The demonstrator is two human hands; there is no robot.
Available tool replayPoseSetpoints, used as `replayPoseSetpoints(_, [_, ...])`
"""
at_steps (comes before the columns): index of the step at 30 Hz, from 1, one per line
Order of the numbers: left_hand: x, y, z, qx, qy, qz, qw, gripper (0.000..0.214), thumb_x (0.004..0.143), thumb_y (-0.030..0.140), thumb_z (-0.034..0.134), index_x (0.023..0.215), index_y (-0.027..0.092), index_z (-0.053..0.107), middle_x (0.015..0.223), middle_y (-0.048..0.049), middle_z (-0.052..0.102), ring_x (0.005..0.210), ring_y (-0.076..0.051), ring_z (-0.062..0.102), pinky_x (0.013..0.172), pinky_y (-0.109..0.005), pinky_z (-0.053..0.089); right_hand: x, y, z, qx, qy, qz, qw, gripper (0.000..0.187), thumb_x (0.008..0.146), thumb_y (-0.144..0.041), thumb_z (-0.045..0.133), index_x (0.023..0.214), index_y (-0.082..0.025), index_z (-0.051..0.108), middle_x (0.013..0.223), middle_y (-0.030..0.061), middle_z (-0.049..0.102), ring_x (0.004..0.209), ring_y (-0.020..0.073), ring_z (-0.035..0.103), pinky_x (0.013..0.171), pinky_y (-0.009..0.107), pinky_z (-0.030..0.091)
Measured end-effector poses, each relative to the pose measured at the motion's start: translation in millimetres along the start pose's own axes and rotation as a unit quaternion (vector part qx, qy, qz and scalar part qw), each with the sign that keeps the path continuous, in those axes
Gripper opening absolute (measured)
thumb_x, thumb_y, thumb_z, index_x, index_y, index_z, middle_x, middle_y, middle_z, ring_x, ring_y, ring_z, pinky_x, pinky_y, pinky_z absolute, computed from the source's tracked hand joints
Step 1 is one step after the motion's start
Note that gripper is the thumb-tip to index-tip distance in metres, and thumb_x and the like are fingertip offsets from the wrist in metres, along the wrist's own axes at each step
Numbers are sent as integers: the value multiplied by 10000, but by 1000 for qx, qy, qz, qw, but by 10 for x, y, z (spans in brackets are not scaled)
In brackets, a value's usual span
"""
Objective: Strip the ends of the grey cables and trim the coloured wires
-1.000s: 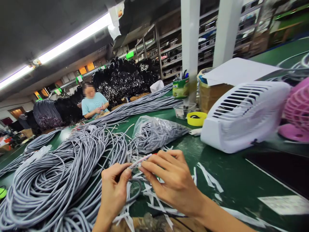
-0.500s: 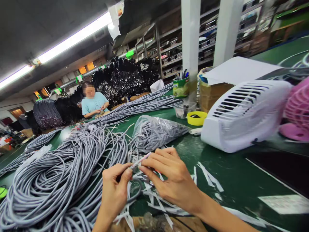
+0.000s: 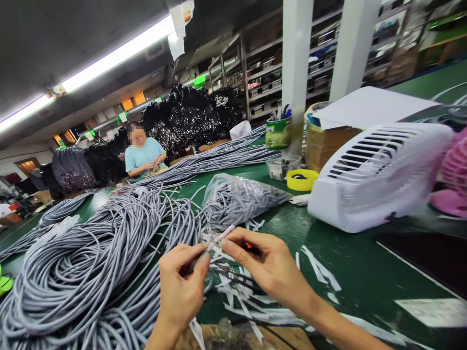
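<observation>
Grey cable is pinched between thumb and forefinger of my left hand (image 3: 184,277), which is closed. The whitish end of the cable (image 3: 225,234) points up and right past those fingertips. Thumb and fingertips of my right hand (image 3: 268,257) are closed at that whitish end. A small orange-red spot shows under the right fingers; what it belongs to is hidden. Below the right hand is a dark slender tool (image 3: 237,276), partly covered. White strips (image 3: 242,311) lie scattered beneath both hands.
Coiled grey cables (image 3: 91,253) fill the left. Beyond my hands sits a clear bag of short grey pieces (image 3: 241,199). A yellow tape roll (image 3: 302,181), green can (image 3: 278,133) and white fan-like housing (image 3: 365,180) stand right. Across the table is another person (image 3: 146,155).
My right fingers have bunched closer around the cable's whitish end, where they were stretched over it. The dark tool below now shows more. The view has shifted slightly.
</observation>
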State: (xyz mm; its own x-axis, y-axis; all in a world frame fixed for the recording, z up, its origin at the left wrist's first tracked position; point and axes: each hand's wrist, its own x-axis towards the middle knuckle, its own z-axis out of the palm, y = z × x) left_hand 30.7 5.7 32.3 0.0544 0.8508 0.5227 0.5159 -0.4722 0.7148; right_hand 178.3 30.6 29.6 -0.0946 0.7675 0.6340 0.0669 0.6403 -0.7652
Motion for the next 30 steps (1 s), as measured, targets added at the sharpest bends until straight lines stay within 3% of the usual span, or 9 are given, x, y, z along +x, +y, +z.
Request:
replayPoseSetpoints(5, [-38, 26, 57, 89, 125, 77, 985, 97, 711, 232, 650, 657, 159, 684, 567, 3, 529, 414, -69, 398, 385, -187, 298, -28, -28, -6, -33, -10, -33, 999, 244, 781, -315, 521, 584, -182, 575, 502, -2, 553, 440, 96, 422, 409, 206, 339])
replayPoseSetpoints(10, [-60, -2, 67, 151, 125, 148, 969, 160, 783, 188, 559, 664, 152, 661, 543, 12, 478, 461, -86, 431, 447, -198, 337, -81, -37, -40, 1, -36, -47, 998, 268, 795, -326, 516, 578, -173, 557, 476, -10, 506, 423, 88, 393, 390, 201, 317])
replayPoseSetpoints(13, [-24, -39, 38, 152, 134, 107, 973, 208, 805, 196, 521, 648, 150, 650, 541, 12, 467, 490, -95, 423, 476, -207, 330, -111, 21, -70, 53, -27, -41, 997, 306, 801, -365, 529, 559, -177, 531, 472, -23, 451, 433, 87, 387, 398, 201, 312])
replayPoseSetpoints(18, [40, -97, -10, 37, 154, -6, 987, 301, 802, 287, 525, 537, 151, 571, 493, 28, 421, 483, -97, 370, 475, -213, 297, -95, 109, -68, 139, 126, 18, 982, 330, 799, -457, 520, 601, -195, 483, 518, -45, 373, 460, 84, 333, 415, 198, 316])
replayPoseSetpoints(20, [16, -109, 9, -25, 140, -43, 989, 313, 804, 342, 523, 563, 151, 580, 501, 28, 430, 467, -93, 358, 453, -210, 282, -70, 103, -31, 120, 140, 52, 981, 311, 722, -438, 614, 610, -199, 451, 534, -59, 357, 455, 72, 323, 403, 180, 310])
replayPoseSetpoints(23, [-59, -119, 75, -69, 123, -63, 988, 312, 804, 391, 522, 634, 147, 615, 509, 22, 452, 448, -90, 357, 419, -205, 259, -53, 98, 55, 112, 68, 105, 986, 337, 559, -359, 737, 736, -200, 499, 666, -39, 473, 486, 59, 385, 419, 163, 350])
replayPoseSetpoints(25, [-100, -123, 119, -72, 119, -61, 988, 315, 808, 406, 514, 666, 146, 620, 520, 18, 463, 443, -88, 351, 406, -203, 245, -59, 109, 112, 128, -12, 136, 982, 387, 544, -352, 738, 838, -192, 544, 748, -11, 541, 488, 58, 399, 417, 168, 356])
replayPoseSetpoints(27, [-118, -122, 146, -72, 126, -61, 988, 349, 808, 433, 506, 620, 149, 583, 507, 26, 433, 437, -83, 328, 396, -200, 230, -68, 120, 152, 139, -73, 156, 975, 334, 576, -387, 713, 796, -170, 585, 698, -1, 564, 474, 63, 388, 406, 177, 335])
replayPoseSetpoints(30, [-97, -95, 152, -93, 145, -92, 981, 441, 795, 511, 484, 529, 159, 480, 465, 53, 334, 412, -69, 275, 372, -187, 211, -70, 108, 177, 132, -82, 166, 974, 310, 594, -443, 689, 613, -147, 595, 548, -11, 521, 451, 69, 361, 402, 193, 300])
